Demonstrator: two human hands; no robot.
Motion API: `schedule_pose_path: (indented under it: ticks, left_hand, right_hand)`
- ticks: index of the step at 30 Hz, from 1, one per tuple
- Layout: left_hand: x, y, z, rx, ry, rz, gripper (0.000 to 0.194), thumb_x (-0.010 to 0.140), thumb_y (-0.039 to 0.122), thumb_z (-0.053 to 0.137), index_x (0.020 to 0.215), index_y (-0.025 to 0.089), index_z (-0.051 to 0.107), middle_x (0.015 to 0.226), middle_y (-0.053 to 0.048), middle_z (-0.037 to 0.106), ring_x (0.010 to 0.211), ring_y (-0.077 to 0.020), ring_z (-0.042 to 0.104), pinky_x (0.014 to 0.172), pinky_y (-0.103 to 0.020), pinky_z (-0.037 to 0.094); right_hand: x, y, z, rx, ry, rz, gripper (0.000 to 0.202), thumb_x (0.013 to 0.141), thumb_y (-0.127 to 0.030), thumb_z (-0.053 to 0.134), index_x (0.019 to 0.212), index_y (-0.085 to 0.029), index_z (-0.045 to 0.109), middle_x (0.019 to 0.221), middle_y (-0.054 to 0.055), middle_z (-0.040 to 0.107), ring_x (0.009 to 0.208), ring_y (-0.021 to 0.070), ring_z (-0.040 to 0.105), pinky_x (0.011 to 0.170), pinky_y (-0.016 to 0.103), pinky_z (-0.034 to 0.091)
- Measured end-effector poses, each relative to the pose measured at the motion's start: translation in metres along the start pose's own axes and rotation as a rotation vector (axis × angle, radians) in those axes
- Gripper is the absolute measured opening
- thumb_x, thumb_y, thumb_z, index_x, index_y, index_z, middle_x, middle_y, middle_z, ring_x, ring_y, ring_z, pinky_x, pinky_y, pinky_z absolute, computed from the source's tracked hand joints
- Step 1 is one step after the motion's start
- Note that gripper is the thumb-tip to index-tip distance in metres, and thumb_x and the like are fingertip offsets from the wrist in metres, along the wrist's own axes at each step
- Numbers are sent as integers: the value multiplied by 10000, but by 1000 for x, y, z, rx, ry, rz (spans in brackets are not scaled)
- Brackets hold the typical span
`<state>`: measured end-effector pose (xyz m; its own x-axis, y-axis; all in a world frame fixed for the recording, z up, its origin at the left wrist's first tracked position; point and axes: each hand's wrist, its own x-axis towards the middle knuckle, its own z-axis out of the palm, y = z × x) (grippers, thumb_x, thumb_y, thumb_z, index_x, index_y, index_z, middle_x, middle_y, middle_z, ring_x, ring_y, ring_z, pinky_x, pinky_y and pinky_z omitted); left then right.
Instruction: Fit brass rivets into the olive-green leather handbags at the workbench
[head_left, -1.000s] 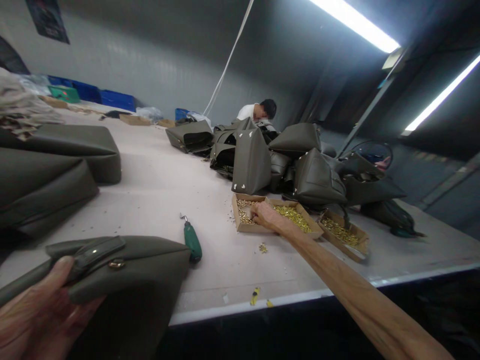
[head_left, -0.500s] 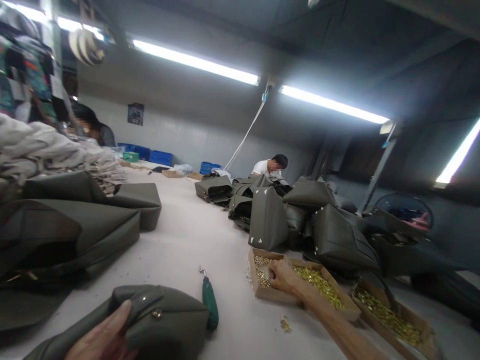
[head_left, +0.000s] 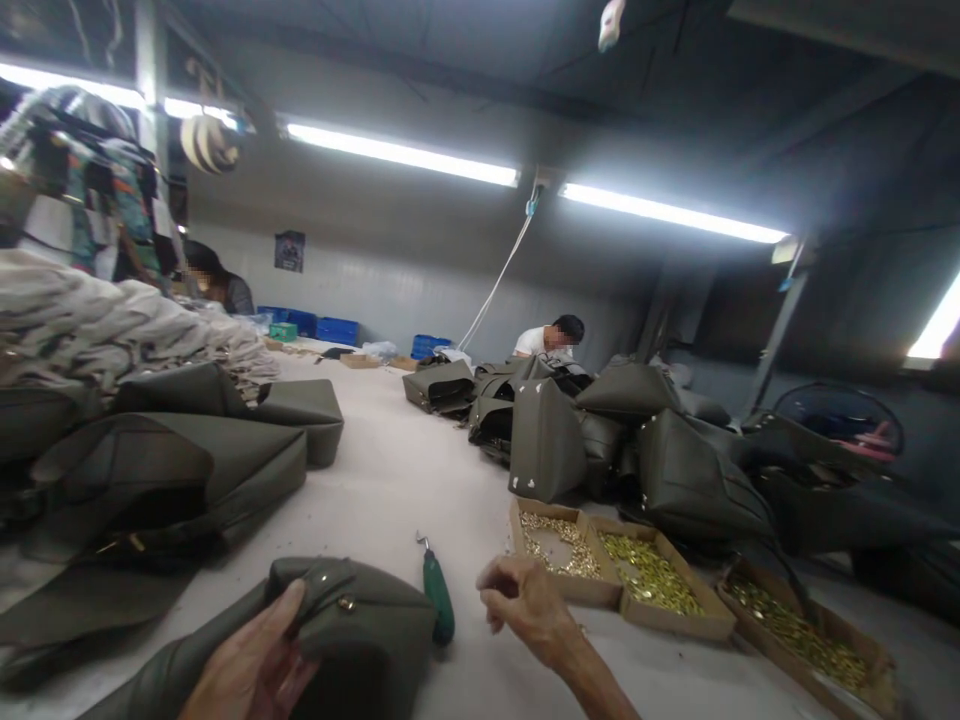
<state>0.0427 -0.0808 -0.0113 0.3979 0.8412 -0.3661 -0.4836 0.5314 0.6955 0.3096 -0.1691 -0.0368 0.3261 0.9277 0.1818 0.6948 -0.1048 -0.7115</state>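
My left hand [head_left: 251,655] grips the folded edge of a dark olive-grey leather-look bag [head_left: 386,635], thumb on top. A small round gold-coloured stud [head_left: 346,604] shows on the bag near my thumb. Right of the bag lies a hook-tipped awl with a green handle [head_left: 438,598]. Over the table between the awl and the boxes is my right hand [head_left: 529,605], its fingers curled and pinched together; anything inside them is hidden. Just beyond it stands a cardboard box [head_left: 581,590] of small pale-gold metal pieces, beside a second box [head_left: 675,622] of yellow-gold pieces.
A third box [head_left: 795,670] of gold fittings sits at the right. Behind the boxes is a heap of similar bags [head_left: 551,440]; more bags [head_left: 255,450] lie at the left beside piled whitish cloth [head_left: 112,310]. Two people work at the far side, near blue bins [head_left: 337,330].
My right hand has come out of the box of small pale-gold pieces and moved left and nearer to the bag. My left hand keeps its grip on the bag. The camera view has shifted slightly.
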Motion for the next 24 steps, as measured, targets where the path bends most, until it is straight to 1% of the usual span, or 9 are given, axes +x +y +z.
schedule_pose_path:
  ticks: [4, 6, 9, 12, 14, 16, 20, 22, 24]
  left_hand:
    - [-6, -4, 1, -10, -53, 98, 104, 726, 167, 711, 809, 126, 665, 812, -46, 722, 702, -145, 666, 633, -210, 550]
    - [-6, -6, 0, -20, -121, 144, 129, 746, 220, 715, 819, 131, 656, 803, -38, 713, 704, -130, 655, 644, -202, 537]
    - [-3, -8, 0, -58, -154, 173, 213, 724, 311, 743, 778, 133, 640, 730, -26, 685, 640, -113, 622, 602, -191, 505]
    - [-1, -9, 1, -77, -160, 187, 263, 708, 358, 749, 760, 129, 632, 684, -16, 649, 600, -102, 586, 584, -188, 478]
    - [-1, -9, 2, -74, -172, 198, 259, 729, 366, 728, 765, 130, 628, 677, -10, 628, 599, -96, 569, 589, -187, 464]
    - [-1, -10, 2, -70, -176, 203, 247, 753, 366, 705, 767, 135, 621, 662, 1, 603, 593, -89, 548, 592, -184, 450]
    - [-3, -9, 3, -56, -184, 198, 235, 791, 367, 668, 757, 143, 603, 649, 11, 565, 588, -75, 512, 596, -176, 427]
    - [-3, -8, 3, -58, -185, 189, 235, 792, 367, 668, 764, 144, 598, 666, 11, 561, 587, -69, 499, 590, -172, 416]
    - [-2, -8, 3, -83, -177, 176, 243, 767, 365, 697, 775, 143, 599, 663, 17, 547, 562, -61, 473, 553, -165, 392]
  right_hand:
    - [-12, 2, 21, 34, -15, 20, 142, 711, -173, 433, 716, -157, 574, 581, 6, 603, 507, 133, 590, 499, 222, 460]
    - [-12, 4, 21, -6, -7, -6, 121, 709, -194, 453, 695, -165, 570, 598, 18, 591, 548, 153, 571, 553, 261, 454]
    - [-5, 7, 18, -78, -6, -66, 98, 703, -245, 507, 664, -178, 567, 654, 43, 599, 643, 189, 549, 654, 325, 432]
    - [3, -2, 14, -106, -21, -111, 160, 743, -318, 524, 672, -182, 571, 654, 43, 597, 621, 184, 529, 640, 326, 416]
    - [6, -23, 12, -27, -35, -114, 209, 781, -364, 521, 704, -179, 580, 619, 25, 568, 580, 165, 510, 590, 300, 409]
    - [10, -54, 13, 135, -42, -117, 226, 803, -387, 535, 746, -176, 591, 614, 9, 541, 568, 150, 495, 556, 274, 404]
    - [22, -117, 30, 462, -93, -283, 177, 798, -345, 613, 749, -178, 584, 762, 18, 549, 717, 145, 517, 642, 247, 421]
    - [30, -134, 45, 540, -147, -347, 159, 803, -313, 622, 732, -177, 582, 795, 20, 541, 738, 140, 507, 646, 242, 411]
    - [37, -139, 60, 549, -171, -359, 142, 804, -290, 629, 731, -172, 593, 815, 24, 544, 733, 137, 504, 629, 241, 399]
